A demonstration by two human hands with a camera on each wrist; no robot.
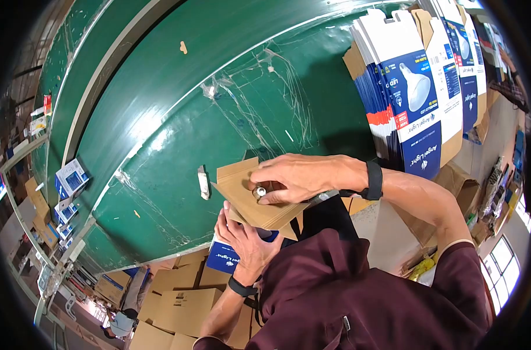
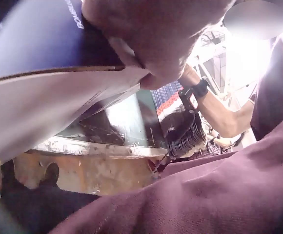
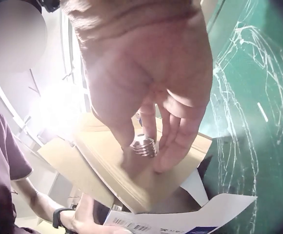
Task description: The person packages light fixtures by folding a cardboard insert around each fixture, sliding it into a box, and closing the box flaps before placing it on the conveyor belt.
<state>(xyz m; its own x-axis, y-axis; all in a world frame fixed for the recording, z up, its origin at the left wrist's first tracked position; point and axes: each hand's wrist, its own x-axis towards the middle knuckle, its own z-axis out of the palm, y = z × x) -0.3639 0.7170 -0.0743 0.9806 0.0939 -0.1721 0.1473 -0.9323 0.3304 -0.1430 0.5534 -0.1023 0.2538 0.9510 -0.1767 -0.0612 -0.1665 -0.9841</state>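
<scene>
My left hand (image 1: 246, 240) grips a blue and white printed light bulb box (image 1: 223, 256) from its near side, close to the table's front edge. The box's brown cardboard flaps (image 3: 114, 168) stand spread at the top. Over the cardboard, my right hand (image 1: 303, 178) has its thumb and fingers round the silver screw base of a light bulb (image 3: 144, 146). The bulb's body is hidden below the base. In the left wrist view, the box's blue panel (image 2: 39, 41) fills the upper left.
Flat printed boxes (image 1: 402, 87) stand stacked at the right of the green table (image 1: 160, 169). A small white object (image 1: 203, 182) lies beside the open box. Small boxes (image 1: 72, 177) sit at the far left. Brown cartons (image 1: 183, 306) are below the front edge.
</scene>
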